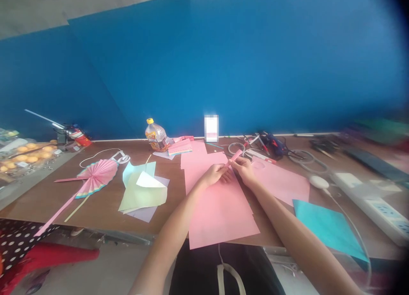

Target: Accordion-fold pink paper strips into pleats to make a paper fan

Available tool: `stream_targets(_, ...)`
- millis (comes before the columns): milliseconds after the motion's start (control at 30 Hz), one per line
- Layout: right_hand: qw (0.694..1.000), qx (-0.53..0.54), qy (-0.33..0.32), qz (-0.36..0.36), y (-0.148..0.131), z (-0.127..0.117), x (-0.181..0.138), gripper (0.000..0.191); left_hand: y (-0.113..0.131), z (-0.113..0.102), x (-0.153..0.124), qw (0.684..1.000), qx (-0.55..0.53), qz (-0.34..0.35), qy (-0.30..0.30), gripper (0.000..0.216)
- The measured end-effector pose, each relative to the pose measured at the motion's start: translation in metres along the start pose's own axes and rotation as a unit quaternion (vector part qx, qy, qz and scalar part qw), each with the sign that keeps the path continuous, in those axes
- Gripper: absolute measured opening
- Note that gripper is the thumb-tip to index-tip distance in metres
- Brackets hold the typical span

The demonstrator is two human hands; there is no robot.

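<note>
While pinching the narrow pink strip [235, 155] between left hand [216, 174] and right hand [244, 168] — slantwise, over the pink sheets [220, 214] — keep edges matched, press evenly along the whole length, and avoid any twisting.

We can read no word, number, brand or sign from here. Taking the middle of our view as the dial's centre, we see a printed label on the bottle [156, 137] at nine o'clock, its lettering too blurred to make out. Farther out at nine, the white labels [22, 164] on the clear packs [30, 152] are too small for us. Just off centre towards one o'clock, pixel blocks cover most of a white upright panel [211, 128], hiding any writing.
</note>
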State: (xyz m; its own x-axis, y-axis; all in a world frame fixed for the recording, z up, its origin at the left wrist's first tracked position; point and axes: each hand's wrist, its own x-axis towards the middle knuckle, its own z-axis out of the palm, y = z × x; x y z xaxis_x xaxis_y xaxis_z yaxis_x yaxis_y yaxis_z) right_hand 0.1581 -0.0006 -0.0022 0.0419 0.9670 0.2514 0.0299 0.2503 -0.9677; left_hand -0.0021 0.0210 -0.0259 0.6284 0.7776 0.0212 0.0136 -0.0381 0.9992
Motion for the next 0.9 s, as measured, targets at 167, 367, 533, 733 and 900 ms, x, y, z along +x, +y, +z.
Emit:
stream_targets(167,1.0,0.009,0.013,0.016,0.005,-0.001,0.001,0.04,0.0,0.001,0.0,0.998,0.048,-0.02,0.018,0.059)
stream_targets(367,0.999,0.017,0.027,0.013,0.012,-0.004,0.003,0.039,0.003,-0.002,0.0,0.999,0.04,-0.017,-0.016,0.062)
stream_targets(533,0.999,-0.005,0.036,0.015,0.01,-0.005,0.003,0.041,-0.004,-0.005,0.003,1.0,0.005,-0.019,-0.008,0.061)
stream_targets(733,0.999,0.015,0.036,0.004,0.013,-0.003,0.003,0.04,-0.005,-0.004,0.003,1.0,-0.003,-0.01,0.0,0.057)
stream_targets(900,0.998,0.034,0.054,0.009,0.017,-0.006,0.007,0.034,0.0,-0.002,0.0,1.0,0.01,-0.021,0.001,0.058)
